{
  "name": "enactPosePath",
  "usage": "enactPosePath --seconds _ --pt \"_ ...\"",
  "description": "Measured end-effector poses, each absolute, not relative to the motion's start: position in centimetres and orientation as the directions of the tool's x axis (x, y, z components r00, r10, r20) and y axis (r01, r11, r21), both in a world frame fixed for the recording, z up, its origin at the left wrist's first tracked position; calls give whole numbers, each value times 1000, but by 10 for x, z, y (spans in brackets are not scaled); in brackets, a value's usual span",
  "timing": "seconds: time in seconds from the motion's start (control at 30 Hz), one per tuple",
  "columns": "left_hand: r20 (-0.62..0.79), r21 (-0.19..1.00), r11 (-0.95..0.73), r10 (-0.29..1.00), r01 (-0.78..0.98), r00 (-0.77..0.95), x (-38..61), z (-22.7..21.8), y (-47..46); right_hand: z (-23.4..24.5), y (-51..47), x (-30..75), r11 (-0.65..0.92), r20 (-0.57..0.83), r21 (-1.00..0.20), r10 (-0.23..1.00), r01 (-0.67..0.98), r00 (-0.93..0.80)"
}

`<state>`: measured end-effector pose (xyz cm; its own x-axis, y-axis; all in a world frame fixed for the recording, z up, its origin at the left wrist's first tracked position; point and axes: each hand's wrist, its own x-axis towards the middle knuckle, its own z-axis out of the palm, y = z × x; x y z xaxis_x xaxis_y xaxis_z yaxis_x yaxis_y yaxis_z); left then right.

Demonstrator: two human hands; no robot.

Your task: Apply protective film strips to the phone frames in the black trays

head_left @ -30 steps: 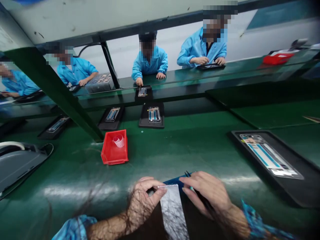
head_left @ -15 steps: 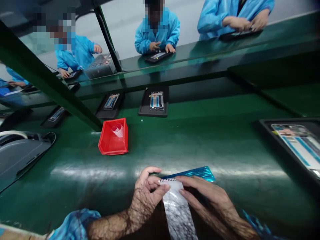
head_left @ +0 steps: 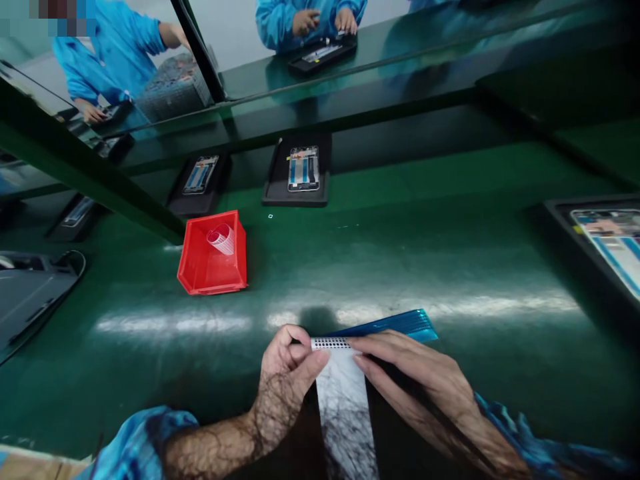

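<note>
A long white strip of backing paper hangs down toward me, with rows of small dark dots across its top end. My left hand pinches the strip's upper left edge between thumb and curled fingers. On the other side, the fingertips of my right hand grip the upper right edge by the dotted rows. Behind my right fingers lies a shiny blue film strip, partly covered by the hand. Whether that film touches my fingers, I cannot tell.
A red bin holds a curled strip of dotted paper. Black trays with opened phones line the far side; another tray is at right. A grey device stands at left. Co-workers in blue sit opposite.
The camera view has tipped down, so the bench appears higher in the picture. More rows of dots show at the strip's top end. Both hands keep their hold on it.
</note>
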<state>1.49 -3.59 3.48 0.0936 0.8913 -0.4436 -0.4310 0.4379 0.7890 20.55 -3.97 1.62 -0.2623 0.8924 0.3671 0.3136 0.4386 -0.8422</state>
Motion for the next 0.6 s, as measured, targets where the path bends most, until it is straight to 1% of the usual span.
enactPosePath --seconds 0.17,0.33,0.47,0.6 --pt "-497 790 529 849 -309 181 12 36 -40 14 -40 210 495 393 -802 859 334 -328" --pt "-517 799 556 830 -230 208 10 38 -42 11 -45 214 538 401 -759 830 366 -388" --pt "-528 804 566 821 -183 219 8 38 -44 19 -45 215 520 384 -787 835 333 -395" --pt "-527 814 562 821 -147 220 7 38 -46 26 -42 215 448 326 -844 865 294 -382"
